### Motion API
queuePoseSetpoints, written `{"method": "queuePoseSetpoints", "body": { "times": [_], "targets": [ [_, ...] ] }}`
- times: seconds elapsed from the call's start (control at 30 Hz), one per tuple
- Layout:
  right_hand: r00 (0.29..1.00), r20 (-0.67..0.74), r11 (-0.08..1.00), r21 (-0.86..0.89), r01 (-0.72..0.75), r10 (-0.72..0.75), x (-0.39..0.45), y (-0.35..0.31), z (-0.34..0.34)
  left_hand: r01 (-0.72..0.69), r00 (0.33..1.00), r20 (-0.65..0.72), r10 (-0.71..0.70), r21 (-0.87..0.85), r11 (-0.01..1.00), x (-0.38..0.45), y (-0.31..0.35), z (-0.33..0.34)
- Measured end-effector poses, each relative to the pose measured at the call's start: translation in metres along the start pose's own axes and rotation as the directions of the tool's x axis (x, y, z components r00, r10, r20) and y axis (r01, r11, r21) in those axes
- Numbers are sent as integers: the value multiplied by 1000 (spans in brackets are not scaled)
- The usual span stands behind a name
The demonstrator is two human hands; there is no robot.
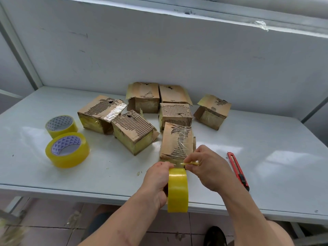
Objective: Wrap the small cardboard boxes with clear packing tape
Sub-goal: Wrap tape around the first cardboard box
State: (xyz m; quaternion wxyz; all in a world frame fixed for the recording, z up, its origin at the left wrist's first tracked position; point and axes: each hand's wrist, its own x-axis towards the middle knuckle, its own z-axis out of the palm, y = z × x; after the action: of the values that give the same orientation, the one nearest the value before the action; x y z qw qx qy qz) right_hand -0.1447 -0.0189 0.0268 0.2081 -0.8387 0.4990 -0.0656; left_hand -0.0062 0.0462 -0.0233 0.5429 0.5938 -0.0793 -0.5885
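Several small worn cardboard boxes stand on the white table (266, 157). The nearest box (174, 139) has crinkled clear tape across its top. My left hand (157, 181) grips a yellowish roll of packing tape (178, 190) held upright at the table's front edge. My right hand (207, 167) pinches the loose tape end (190, 163) just in front of that box. Other boxes lie behind: one (134, 132) to the left, another (175, 115) directly behind, and one (213, 110) at the right.
Two more tape rolls sit at the left, the far roll (61, 126) and the near roll (67, 150). A red utility knife (237, 170) lies right of my hands. A white wall panel closes the back. Tiled floor shows below the table edge.
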Motion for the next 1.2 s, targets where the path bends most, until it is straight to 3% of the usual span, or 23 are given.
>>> {"method": "queuePoseSetpoints", "body": {
  "times": [0.13,0.37,0.43,0.53,0.67,0.77,0.93,1.03,1.13,1.2],
  "targets": [
    [993,75,995,3,-96,95,-5,31,-4,5,1000,-13,-5,2,1000,3,3,-4],
    [972,85,968,108,-228,219,-6,76,19,4,999,34,-6,39,999,-6,5,-1],
    [986,-19,981,110,-162,165,-2,79,27,-10,999,40,8,58,998,-8,5,-2],
    [978,-206,957,280,82,-24,6,53,26,-23,999,45,19,90,996,-11,7,-3],
    [968,-128,891,378,250,-217,34,22,31,-53,997,72,42,162,985,-19,11,-10],
    [963,-120,889,370,269,-242,49,25,44,-64,995,86,47,204,977,-23,13,-18],
    [919,-257,908,223,356,-297,51,31,57,-96,991,120,67,255,962,-24,8,-30],
    [898,-289,916,133,380,-331,57,35,63,-198,979,114,169,337,920,-23,8,-34],
    [912,-329,908,254,334,-244,51,28,58,-357,930,109,351,494,793,-22,12,-37],
    [877,-461,862,380,336,-139,35,18,57,-446,882,132,452,539,714,-22,15,-38]
  ]
}}
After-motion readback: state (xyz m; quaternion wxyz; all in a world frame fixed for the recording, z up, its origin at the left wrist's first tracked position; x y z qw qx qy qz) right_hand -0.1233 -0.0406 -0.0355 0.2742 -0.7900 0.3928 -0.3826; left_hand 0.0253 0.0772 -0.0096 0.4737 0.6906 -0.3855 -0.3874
